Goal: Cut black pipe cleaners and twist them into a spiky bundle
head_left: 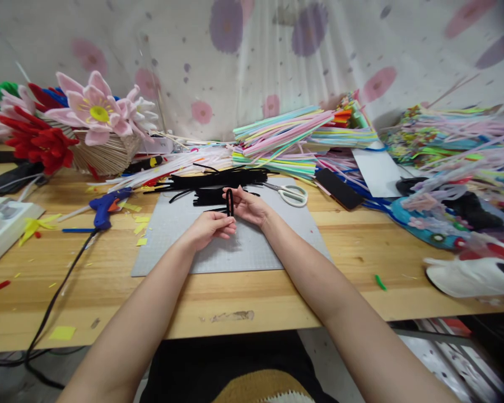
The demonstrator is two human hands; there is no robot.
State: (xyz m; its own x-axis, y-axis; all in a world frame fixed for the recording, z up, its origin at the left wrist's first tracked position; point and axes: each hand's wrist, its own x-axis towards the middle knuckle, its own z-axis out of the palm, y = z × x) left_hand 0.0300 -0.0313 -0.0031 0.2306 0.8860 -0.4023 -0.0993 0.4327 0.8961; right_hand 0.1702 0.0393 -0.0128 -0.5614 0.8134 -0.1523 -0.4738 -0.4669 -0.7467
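Observation:
Both of my hands meet over a grey cutting mat on the wooden table. My left hand is closed, pinching the lower end of a black pipe cleaner bent into a narrow upright loop. My right hand is closed on the same loop from the right, fingers curled by its top. Just behind the hands lies a pile of black pipe cleaners.
White-handled scissors lie right of the pile. A blue glue gun with a black cord sits at left. Pink and red pipe-cleaner flowers stand back left. Stacks of pastel pipe cleaners fill the back and right.

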